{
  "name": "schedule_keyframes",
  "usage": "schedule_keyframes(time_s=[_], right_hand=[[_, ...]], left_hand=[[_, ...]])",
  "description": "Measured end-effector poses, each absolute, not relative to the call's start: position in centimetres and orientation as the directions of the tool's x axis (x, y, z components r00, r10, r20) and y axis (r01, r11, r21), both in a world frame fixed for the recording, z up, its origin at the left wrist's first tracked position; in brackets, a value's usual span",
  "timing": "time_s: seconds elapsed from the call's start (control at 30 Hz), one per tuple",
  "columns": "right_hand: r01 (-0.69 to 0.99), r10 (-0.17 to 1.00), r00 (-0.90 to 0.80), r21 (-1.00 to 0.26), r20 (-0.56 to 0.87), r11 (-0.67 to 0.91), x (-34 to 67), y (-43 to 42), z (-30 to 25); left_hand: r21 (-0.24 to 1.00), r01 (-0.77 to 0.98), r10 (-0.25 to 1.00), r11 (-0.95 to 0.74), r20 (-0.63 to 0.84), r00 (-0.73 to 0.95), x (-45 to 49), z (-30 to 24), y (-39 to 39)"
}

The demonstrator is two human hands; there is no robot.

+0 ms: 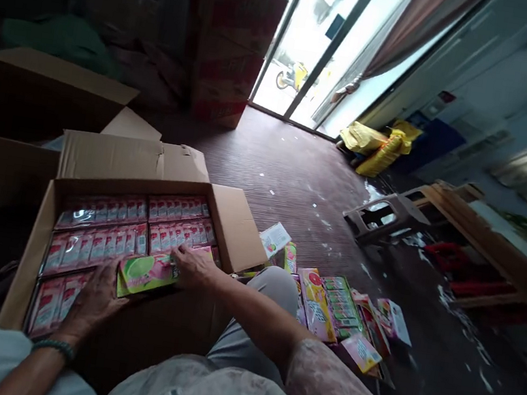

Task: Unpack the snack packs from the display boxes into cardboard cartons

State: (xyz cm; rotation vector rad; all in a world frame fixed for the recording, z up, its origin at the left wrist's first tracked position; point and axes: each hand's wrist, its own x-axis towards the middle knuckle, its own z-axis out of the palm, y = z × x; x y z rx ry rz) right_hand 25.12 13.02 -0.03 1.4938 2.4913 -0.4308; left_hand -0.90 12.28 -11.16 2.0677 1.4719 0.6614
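Observation:
An open cardboard carton (25, 267) stands between my knees. Rows of red-and-white packs in clear wrap (98, 244) fill it. Over its near side lies a green-and-pink printed box (147, 274), tilted, with a lime-like picture on its face. My right hand (190, 270) grips this box near its right end, fingers curled over the top edge. At the left end is my left hand (97, 298), its thumb at the lower corner and its fingers along the side, above the red packs. The undersides of both hands are hidden.
Another open carton (1, 165) stands at the left. Colourful flat boxes (317, 304) lie piled on the floor right of my knee. Farther off are a plastic stool (390, 213), a wooden table (474, 242), yellow sacks (383, 146) and stacked red cartons (230, 54) by the glass door.

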Motion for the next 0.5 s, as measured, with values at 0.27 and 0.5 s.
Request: schedule_keyframes(time_s=[0.27, 0.5], right_hand=[[0.965, 0.981, 0.192, -0.181, 0.010, -0.187, 34.5, 11.8, 7.6], [0.803, 0.787, 0.563, 0.056, 0.250, -0.593, 46.6, 9.4, 7.4]], left_hand=[[0.566, 0.810, 0.973, -0.154, -0.057, 0.225, -0.1, -11.4, 12.2], [0.424, 0.900, 0.987, -0.102, -0.068, 0.144, 0.1, -9.7, 13.6]])
